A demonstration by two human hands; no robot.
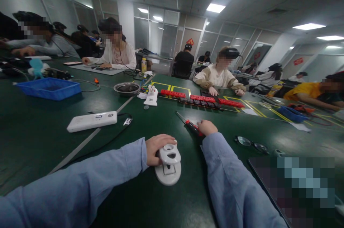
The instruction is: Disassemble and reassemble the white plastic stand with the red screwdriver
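My left hand [161,147] is wrapped round the upper left side of a white plastic device [168,176] with an oval base and a raised top with openings. The device rests on the green table in front of me. A little further right, my right hand [207,127] is closed at the handle end of a red and black screwdriver [191,126]. Its metal shaft points away to the left, lying low over the tabletop. The fingertips of this hand are partly hidden. Beyond the device stands another white plastic part [151,96], with a small grey disc [146,107] beside it.
A white power bank-like case [92,121] and black cable lie left, near a metal bowl [127,88] and blue tray [51,90]. Red strips [202,98] lie ahead. Glasses [251,144] and a dark tablet-like panel [268,177] are right. Co-workers sit around.
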